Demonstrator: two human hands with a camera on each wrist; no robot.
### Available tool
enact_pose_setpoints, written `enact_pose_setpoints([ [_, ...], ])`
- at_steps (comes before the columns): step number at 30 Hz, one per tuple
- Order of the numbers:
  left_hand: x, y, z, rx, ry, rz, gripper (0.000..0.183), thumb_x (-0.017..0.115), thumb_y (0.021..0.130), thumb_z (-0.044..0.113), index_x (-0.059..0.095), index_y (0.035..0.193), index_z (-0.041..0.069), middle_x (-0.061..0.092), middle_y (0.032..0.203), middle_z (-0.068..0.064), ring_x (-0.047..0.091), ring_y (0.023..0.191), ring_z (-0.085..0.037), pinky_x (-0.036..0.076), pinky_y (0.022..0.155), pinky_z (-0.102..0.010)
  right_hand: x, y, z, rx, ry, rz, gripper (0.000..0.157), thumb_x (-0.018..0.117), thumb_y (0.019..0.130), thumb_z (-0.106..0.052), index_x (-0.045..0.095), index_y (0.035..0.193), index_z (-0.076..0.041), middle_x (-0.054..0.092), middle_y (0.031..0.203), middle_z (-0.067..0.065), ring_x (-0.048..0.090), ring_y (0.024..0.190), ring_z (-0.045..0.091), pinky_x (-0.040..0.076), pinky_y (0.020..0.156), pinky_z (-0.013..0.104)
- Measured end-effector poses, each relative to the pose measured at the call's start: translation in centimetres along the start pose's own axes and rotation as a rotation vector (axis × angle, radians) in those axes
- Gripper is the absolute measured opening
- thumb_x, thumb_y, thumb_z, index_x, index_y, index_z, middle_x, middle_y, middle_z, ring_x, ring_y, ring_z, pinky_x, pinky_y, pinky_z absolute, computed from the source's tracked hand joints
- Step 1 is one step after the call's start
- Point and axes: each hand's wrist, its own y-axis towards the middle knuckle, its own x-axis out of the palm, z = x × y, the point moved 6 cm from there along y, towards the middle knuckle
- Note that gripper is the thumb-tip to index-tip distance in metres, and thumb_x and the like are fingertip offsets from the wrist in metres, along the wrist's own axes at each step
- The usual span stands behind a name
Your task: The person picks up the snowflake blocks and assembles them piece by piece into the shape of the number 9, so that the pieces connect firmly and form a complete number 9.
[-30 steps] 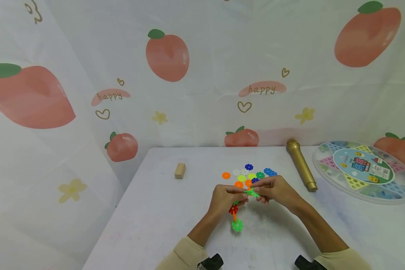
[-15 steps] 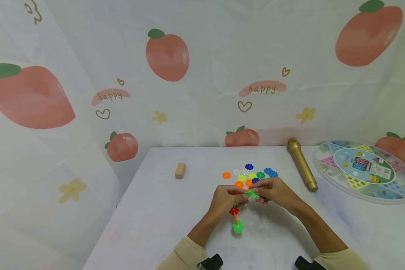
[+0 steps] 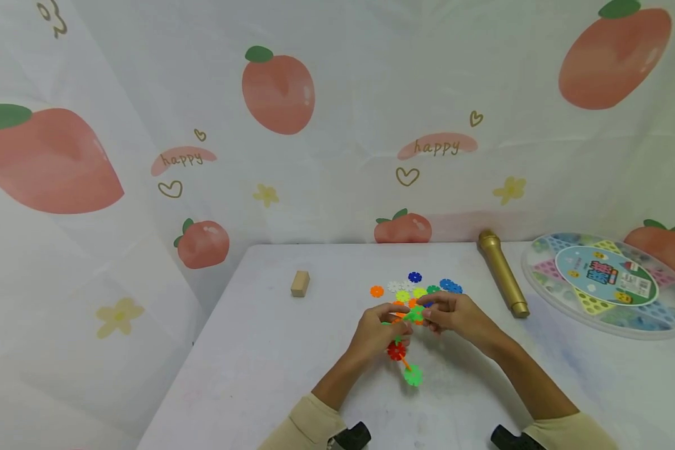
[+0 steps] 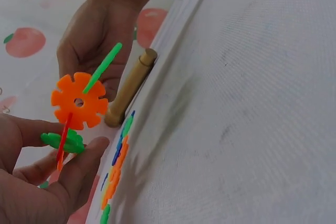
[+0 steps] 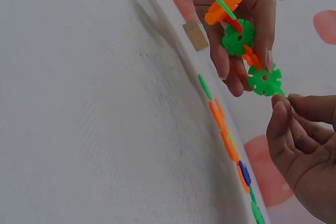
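Note:
In the head view my left hand (image 3: 374,331) holds a chain of plastic snowflake discs above the table. Its thumb presses near a green disc (image 5: 264,80), seen from the right wrist. From there the chain runs through orange, another green disc (image 5: 239,38), red and an orange disc (image 4: 79,101) to a green end disc (image 3: 413,375), which hangs below the hand. At the opposite end, the thumb and forefinger of my right hand (image 3: 455,315) pinch a small green edge in the right wrist view. Fingers hide part of the chain's middle.
Loose snowflake discs in several colours, one of them orange (image 3: 377,291), lie just beyond the hands. A wooden block (image 3: 300,284) stands at the back left. Toward the right are a gold microphone-shaped stick (image 3: 503,274) and a round clear case (image 3: 607,287).
The chain's hanging end has swung to the right. My left hand has turned a little, and the green disc between the hands has tilted and risen slightly. Right fingers have shifted a little.

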Motion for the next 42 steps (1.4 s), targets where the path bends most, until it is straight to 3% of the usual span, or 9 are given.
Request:
enact_pose_setpoints([
  [10,0.6,0.1,-0.5,-0.041,0.054,-0.069,0.039,0.077,0.095,0.019,0.07,0.133,0.009,0.066,0.111,-0.006,0.08,0.09,-0.023,0.064,0.076,-0.03,-0.1,0.1,0.1,0.047,0.034,0.04,0.041,0.068,0.104,-0.018,0.063,0.135,0.008,0.075,0.101,0.018,0.071,0.09,0.03,0.063,0.08,0.031],
  [19,0.7,-0.1,-0.4,-0.072,0.016,-0.1,0.035,0.071,0.102,0.028,0.071,0.13,0.007,0.069,0.107,-0.006,0.072,0.074,-0.016,0.066,0.075,-0.035,0.1,0.0,0.0,0.018,0.008,-0.002,0.033,0.065,0.105,-0.012,0.066,0.132,0.007,0.07,0.094,0.017,0.068,0.086,0.028,0.062,0.078,0.034],
  [26,0.5,0.0,-0.3,-0.051,-0.014,-0.058,0.026,0.07,0.103,0.019,0.075,0.123,0.005,0.067,0.099,-0.003,0.064,0.078,-0.014,0.066,0.068,-0.038,0.6,0.1,-0.1,0.004,-0.01,-0.036,0.03,0.064,0.105,-0.011,0.068,0.131,0.004,0.068,0.092,0.014,0.067,0.083,0.025,0.061,0.077,0.03],
  [35,0.2,0.1,-0.4,-0.042,0.061,-0.041,0.023,0.072,0.1,0.019,0.078,0.119,0.006,0.075,0.093,0.0,0.066,0.078,-0.01,0.058,0.062,-0.024,0.9,0.0,-0.1,0.026,-0.032,-0.062,0.026,0.066,0.104,-0.013,0.073,0.126,-0.002,0.07,0.09,0.015,0.067,0.082,0.026,0.061,0.076,0.031],
  [42,0.1,0.0,-0.3,-0.04,0.061,-0.033,0.023,0.073,0.098,0.014,0.078,0.119,0.006,0.079,0.097,-0.006,0.069,0.078,-0.011,0.056,0.062,-0.023,1.1,-0.1,-0.3,0.039,-0.027,-0.081,0.028,0.065,0.104,-0.012,0.071,0.128,0.0,0.069,0.088,0.013,0.066,0.082,0.024,0.06,0.076,0.031],
])
